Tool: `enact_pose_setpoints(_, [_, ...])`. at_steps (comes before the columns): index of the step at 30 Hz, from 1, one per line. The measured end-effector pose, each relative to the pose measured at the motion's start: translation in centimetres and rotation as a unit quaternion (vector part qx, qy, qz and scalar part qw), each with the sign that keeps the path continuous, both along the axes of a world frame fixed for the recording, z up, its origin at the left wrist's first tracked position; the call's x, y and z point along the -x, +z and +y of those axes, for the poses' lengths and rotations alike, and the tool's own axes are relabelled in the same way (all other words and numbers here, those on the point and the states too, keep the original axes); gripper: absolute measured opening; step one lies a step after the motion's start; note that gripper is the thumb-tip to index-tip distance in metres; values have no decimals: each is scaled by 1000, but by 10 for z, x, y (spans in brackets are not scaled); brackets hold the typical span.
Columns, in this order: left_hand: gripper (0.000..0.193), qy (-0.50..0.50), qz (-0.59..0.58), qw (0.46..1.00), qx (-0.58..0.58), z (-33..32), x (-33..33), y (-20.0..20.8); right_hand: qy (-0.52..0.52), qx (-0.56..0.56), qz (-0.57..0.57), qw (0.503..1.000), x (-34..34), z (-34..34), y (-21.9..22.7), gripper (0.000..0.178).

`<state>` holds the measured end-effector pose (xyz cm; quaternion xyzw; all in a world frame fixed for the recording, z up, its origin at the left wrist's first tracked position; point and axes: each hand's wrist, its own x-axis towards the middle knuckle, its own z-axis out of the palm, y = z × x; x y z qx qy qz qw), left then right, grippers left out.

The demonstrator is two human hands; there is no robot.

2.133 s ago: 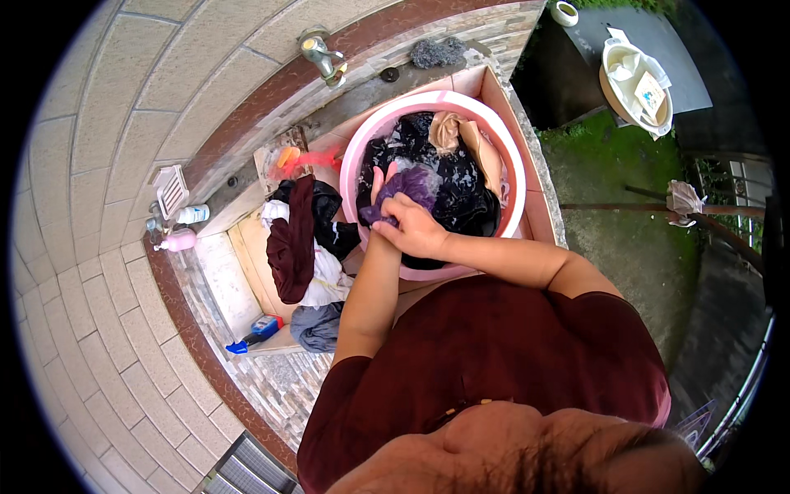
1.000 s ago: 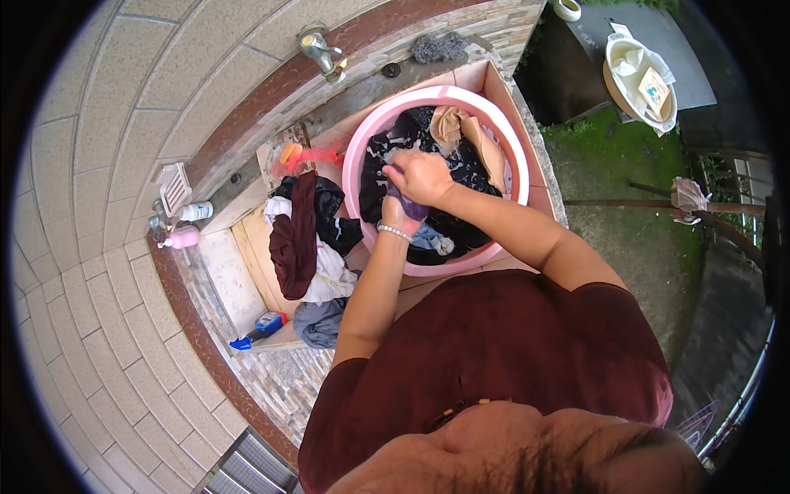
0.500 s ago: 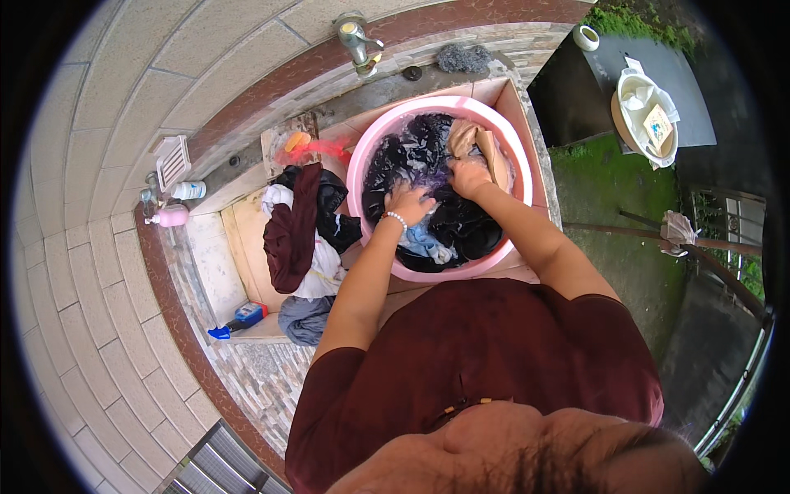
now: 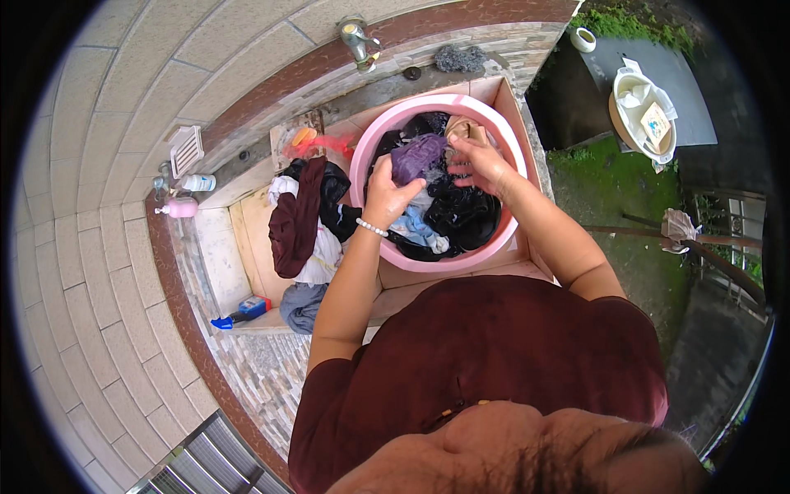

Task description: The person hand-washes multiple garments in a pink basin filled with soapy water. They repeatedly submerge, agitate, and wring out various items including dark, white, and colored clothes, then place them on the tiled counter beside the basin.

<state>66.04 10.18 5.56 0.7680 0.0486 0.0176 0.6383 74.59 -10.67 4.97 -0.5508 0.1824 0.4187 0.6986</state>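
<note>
A wet purple cloth [image 4: 418,158] is lifted above the pink basin [image 4: 360,169], with my left hand [image 4: 390,198] closed on its near left side. My right hand [image 4: 484,167] hovers at the cloth's right, palm turned up and fingers apart. Black wet clothes [image 4: 465,216] fill much of the basin. Near its front lies a light blue and white cloth [image 4: 421,230]. A tan garment [image 4: 466,128] sits at the far right of the basin, partly hidden behind my right hand.
Left of the basin, a maroon garment [image 4: 295,235] lies over white and black clothes in the tiled sink. A blue brush [image 4: 240,314] rests at the sink's near left. The tap [image 4: 359,43] juts from the wall. Bottles [image 4: 178,207] stand on the left ledge.
My left hand has come up out of the wash, raising the purple cloth. My right hand has left the tan garment's edge and turned palm up beside the purple cloth.
</note>
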Motion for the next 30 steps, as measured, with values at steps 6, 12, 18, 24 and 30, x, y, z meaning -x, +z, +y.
enact_pose_setpoints(6, [56,-273,-48,941,-196,-35,51,52,26,-278,274,920,55,15,-40,77])
enact_pose_setpoints(12, [31,47,121,982,140,-11,74,17,114,-263,225,931,71,12,-24,40])
enact_pose_setpoints(18, [41,-7,229,831,506,-20,55,16,207,-280,220,911,89,21,-10,38])
enact_pose_setpoints(24, [34,-89,153,909,378,-14,41,29,173,-410,224,867,110,17,-3,71])
enact_pose_setpoints(30, [16,-192,149,897,369,-24,16,78,194,-452,168,854,93,12,38,40])
